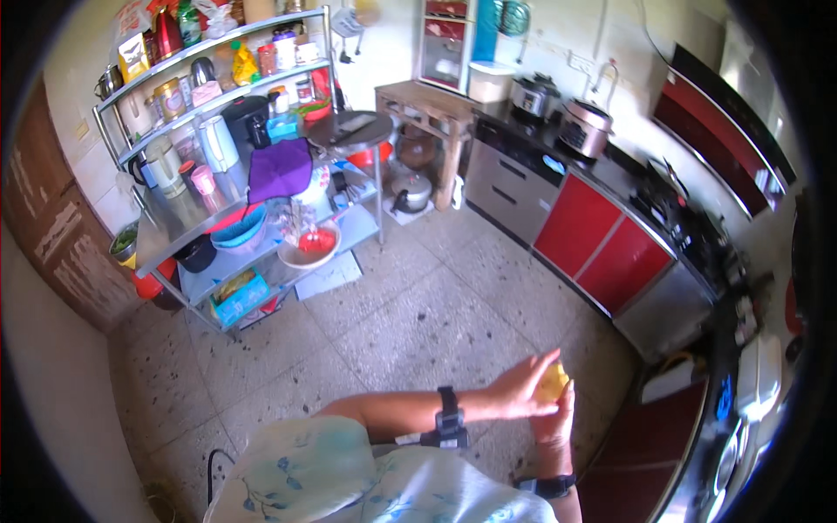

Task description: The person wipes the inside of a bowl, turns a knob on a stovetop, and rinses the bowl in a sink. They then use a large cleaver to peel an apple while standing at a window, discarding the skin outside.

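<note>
My left hand (516, 391) and my right hand (556, 423) meet in front of me at the lower right, above the tiled floor. Between them is a small yellow rounded thing (551, 384), which looks like a peeled potato, though my fingers cover part of it. Fingers of the left hand reach around its far and near sides. The right hand grips it from the right, its palm mostly hidden. A black strap with a small device (450, 421) sits on the left wrist, and another wrist strap (556, 486) on the right.
Along the right runs a dark counter (614, 160) over red cabinets (579, 225), bearing a rice cooker (585, 127) and, farther along, a gas stove (667, 196). A sink (731, 454) lies at lower right. A loaded metal rack (160, 229) with a purple cloth (281, 170) stands ahead left, beside a round board (376, 134).
</note>
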### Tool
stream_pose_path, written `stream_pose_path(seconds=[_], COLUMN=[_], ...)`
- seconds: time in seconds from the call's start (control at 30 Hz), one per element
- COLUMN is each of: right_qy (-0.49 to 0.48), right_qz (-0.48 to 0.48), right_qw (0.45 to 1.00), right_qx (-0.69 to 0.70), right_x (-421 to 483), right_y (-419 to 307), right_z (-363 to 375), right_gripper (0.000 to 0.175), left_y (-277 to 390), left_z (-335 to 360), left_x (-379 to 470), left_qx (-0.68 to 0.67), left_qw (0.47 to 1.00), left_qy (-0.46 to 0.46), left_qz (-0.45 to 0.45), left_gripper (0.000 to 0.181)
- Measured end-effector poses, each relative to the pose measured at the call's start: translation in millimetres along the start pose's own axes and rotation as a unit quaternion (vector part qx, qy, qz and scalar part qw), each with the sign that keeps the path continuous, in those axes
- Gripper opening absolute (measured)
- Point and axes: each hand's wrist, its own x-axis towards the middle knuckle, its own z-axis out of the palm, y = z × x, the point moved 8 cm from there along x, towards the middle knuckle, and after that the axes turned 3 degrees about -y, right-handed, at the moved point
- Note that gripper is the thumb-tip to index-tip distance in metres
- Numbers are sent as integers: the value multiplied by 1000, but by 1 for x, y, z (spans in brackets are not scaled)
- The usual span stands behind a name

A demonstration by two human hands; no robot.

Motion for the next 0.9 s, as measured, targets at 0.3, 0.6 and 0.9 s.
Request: stream_pose_path(seconds=[0.3,0.6,0.9], right_qy=[76,399,250], right_qz=[0,-163,-135], right_qw=[985,894,950], right_qx=[156,125,132], right_x=[172,193,388], right_y=[35,-20,39], right_z=[-3,-162,-73], right_gripper=[52,38,33], left_y=[-158,-339,-416], left_z=[-233,-471,-664], left_x=[6,-24,69], left_qx=[58,42,407], left_qw=[989,917,809], left_qy=[115,266,313], left_qz=[-70,-294,-285], left_gripper=[44,22,36])
